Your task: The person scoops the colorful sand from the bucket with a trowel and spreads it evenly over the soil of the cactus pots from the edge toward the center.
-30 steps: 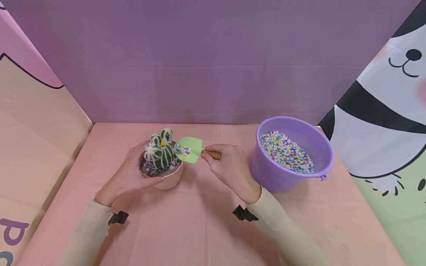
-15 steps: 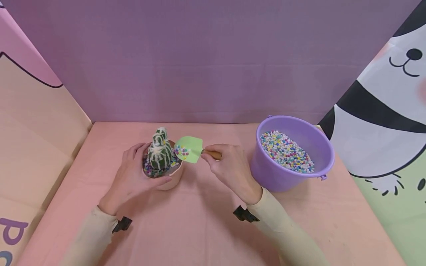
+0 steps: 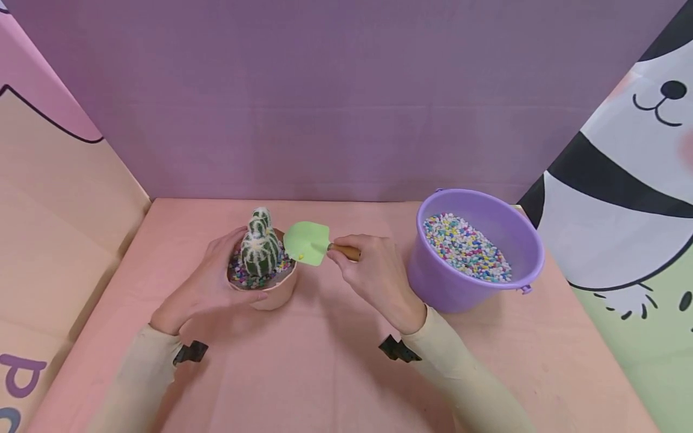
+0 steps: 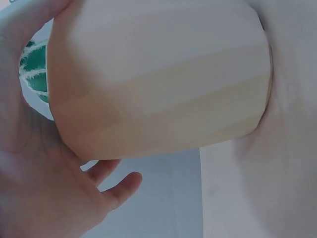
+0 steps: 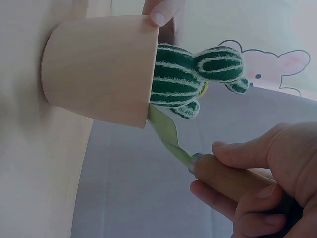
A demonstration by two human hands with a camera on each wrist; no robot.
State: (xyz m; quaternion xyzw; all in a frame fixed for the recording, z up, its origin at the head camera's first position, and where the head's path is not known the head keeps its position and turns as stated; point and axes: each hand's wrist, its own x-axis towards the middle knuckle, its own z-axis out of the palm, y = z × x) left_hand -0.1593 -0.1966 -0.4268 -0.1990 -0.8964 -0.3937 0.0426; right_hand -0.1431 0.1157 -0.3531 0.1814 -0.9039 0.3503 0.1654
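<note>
A peach flowerpot [image 3: 277, 293] stands on the table at left in the head view, holding a green cactus [image 3: 260, 255] with white fuzzy ribs and coloured pebbles around its base. My left hand [image 3: 208, 282] grips the pot by its rim, thumb at the front and the other fingers partly hidden behind. My right hand [image 3: 379, 278] holds the wooden handle [image 5: 230, 179] of a small trowel. Its light green blade [image 3: 307, 242] tilts down over the pot's right rim, with a single yellow pebble left on it. The right wrist view has the blade tip right at the rim, below the cactus.
A purple bucket [image 3: 441, 279] partly filled with multicoloured pebbles [image 3: 467, 248] stands to the right of my right hand. Pink cloth [image 3: 335, 373] covers the table, and a purple backdrop [image 3: 346, 102] rises behind it. Printed panels [image 3: 612, 240] flank both sides.
The pebbles on the trowel blade have slid off toward the pot, all but one. The cactus has turned in view. My left hand shifted right, then back left; my right hand stayed put.
</note>
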